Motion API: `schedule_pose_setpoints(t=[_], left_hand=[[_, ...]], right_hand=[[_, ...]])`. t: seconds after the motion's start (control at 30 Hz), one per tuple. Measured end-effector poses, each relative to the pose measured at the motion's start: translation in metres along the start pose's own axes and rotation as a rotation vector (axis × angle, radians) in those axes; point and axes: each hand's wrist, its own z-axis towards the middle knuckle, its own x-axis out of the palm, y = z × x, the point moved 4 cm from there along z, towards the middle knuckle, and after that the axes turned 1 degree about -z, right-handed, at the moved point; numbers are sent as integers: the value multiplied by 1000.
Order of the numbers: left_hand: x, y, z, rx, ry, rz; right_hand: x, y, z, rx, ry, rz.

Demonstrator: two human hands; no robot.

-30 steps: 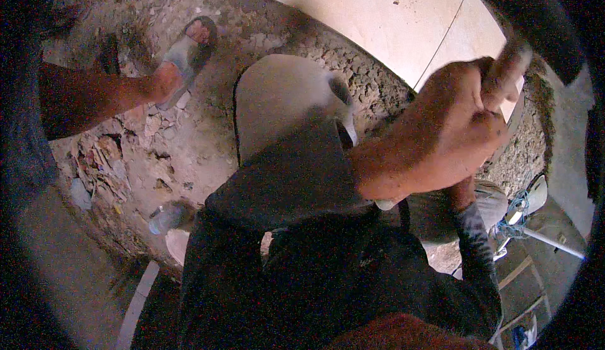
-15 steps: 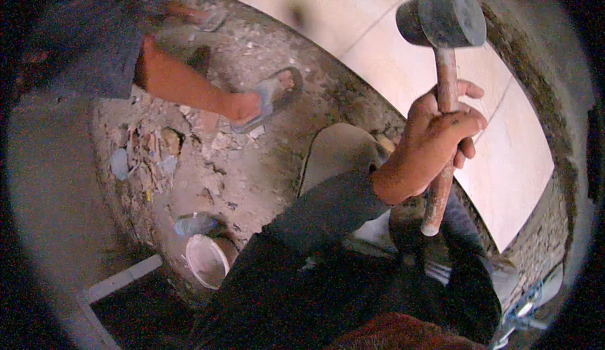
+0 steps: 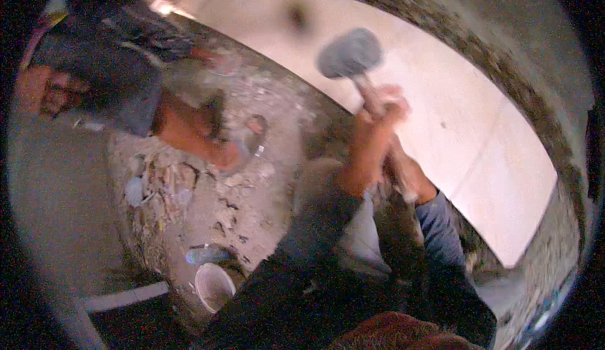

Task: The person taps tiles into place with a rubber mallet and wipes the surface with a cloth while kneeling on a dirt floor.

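Grey round-headed rubber mallet with brownish handle, in the upper centre of the frame; the left hand has its fingers wrapped around the handle just below the head, so the mallet lies in the grip, not apart from it; long axis runs slantwise, head toward the upper left, handle end down toward the lower right; right hand sits lower and to the right, near the handle's lower end; motion blur there, cannot tell whether its fingers close on the wood or only lie beside it; of the two, the left is nearer the head, the right nearer the butt; key relation: head lies beyond the left fingers, up and a little left in the frame, and overlaps the broad pale smooth tile surface in view; contact or gap between them not readable; that surface sweeps from upper left to lower right, with a thin joint line at right of centre; co-worker's bare leg with sandalled foot at left, over brown rubble-strewn ground; white round plastic bucket lower left, clear plastic bottle lying just above it.
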Motion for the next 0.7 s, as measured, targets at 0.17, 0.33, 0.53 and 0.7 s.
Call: schedule_pose_setpoints(t=[0.17,0.33,0.53,0.7], left_hand=[[-12,-8,-3,-5,163,308],[-40,-38,-10,260,1005,1071],[-42,46,107,11,783,1094],[-20,218,263,443,438,1500]], right_hand=[[16,30,-43,28,-7,-447],[-22,52,-74,-152,-449,-578],[-110,48,-103,-294,-945,-731],[-149,32,-133,-170,-1124,-555]])
